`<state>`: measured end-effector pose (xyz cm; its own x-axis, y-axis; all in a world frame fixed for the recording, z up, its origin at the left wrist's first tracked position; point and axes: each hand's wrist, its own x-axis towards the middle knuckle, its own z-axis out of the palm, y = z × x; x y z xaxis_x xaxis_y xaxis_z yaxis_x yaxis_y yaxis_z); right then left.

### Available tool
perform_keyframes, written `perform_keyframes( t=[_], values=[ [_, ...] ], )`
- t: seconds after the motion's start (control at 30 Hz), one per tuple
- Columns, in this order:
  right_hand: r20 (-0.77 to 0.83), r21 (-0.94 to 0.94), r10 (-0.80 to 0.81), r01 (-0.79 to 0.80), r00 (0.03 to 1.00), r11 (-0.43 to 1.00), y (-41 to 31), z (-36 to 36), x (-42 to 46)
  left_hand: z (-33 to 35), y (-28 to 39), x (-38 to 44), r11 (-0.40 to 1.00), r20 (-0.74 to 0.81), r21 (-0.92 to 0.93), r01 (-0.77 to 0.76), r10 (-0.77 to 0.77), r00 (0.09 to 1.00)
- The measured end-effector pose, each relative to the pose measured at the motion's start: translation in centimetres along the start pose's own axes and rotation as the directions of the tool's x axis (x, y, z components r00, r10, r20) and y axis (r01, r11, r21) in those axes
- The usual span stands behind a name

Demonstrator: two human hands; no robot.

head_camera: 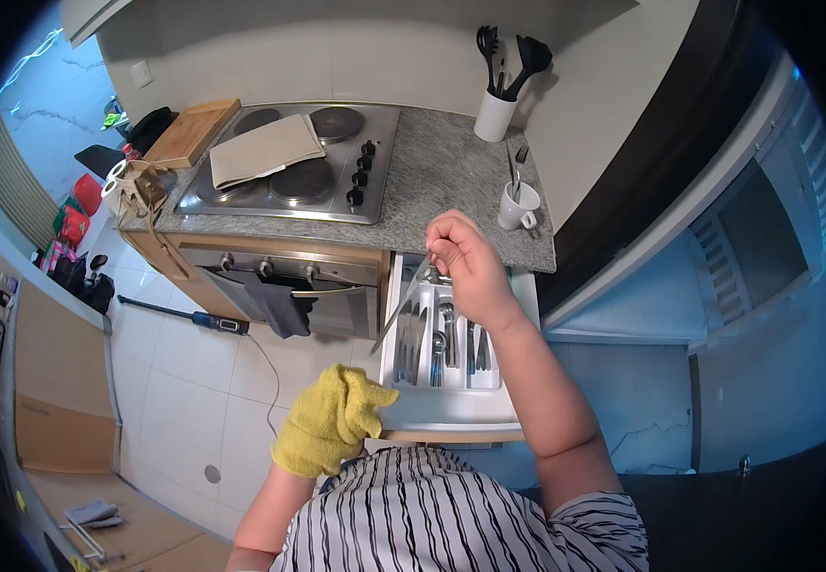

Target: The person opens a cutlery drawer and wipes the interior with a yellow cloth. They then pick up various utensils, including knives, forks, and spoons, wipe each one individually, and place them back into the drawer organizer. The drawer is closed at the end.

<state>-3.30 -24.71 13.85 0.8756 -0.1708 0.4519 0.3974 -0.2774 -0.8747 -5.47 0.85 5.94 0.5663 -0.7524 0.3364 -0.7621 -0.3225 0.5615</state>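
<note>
My right hand (462,250) is raised over the open drawer (449,415), its fingers closed on the end of a table knife (402,307) whose blade points down and to the left. A yellow terry cloth (331,418) is draped over my left hand, beside the drawer's front left corner; the fingers are hidden under it. In the drawer, a white cutlery tray (483,380) holds knives (407,343), spoons (439,350) and forks (449,322) in separate compartments. On the counter beyond, a white mug (517,207) has a fork and other cutlery standing in it.
A steel electric hob (370,193) bears a folded beige cloth (266,150). Behind the mug stands a white holder (494,116) with black utensils. A dark towel (281,307) hangs on the oven door. A stick vacuum (213,322) lies on the floor, left.
</note>
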Motion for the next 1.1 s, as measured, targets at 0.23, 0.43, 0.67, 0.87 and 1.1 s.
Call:
perform_keyframes(
  t=[0.23,0.43,0.67,0.87,1.1],
  values=[
    [0.349,-0.068,-0.151,0.186,0.925,0.980,-3.4,-1.0,0.3,4.7,-1.7,2.7,0.888,0.084,0.438,-0.139,0.114,0.990],
    [0.317,0.296,-0.025,-0.074,0.948,0.952,-0.7,-3.1,-0.7,4.3,2.2,3.4,0.768,0.260,-0.572,0.290,-0.166,0.951],
    [0.021,0.432,0.731,-0.666,0.682,0.608,6.9,0.0,-6.8,5.9,-0.3,2.3,0.996,0.130,-0.019,0.091,-0.088,0.988],
    [0.069,0.297,0.758,-0.738,0.649,0.605,10.7,5.5,-12.7,9.7,-0.8,1.8,0.790,0.042,0.314,0.527,-0.566,0.824],
    [-0.193,-0.286,0.736,-0.754,0.649,0.591,26.0,0.0,-12.5,4.5,-0.3,0.0,0.955,0.051,0.044,0.295,-0.297,0.954]
  ],
)
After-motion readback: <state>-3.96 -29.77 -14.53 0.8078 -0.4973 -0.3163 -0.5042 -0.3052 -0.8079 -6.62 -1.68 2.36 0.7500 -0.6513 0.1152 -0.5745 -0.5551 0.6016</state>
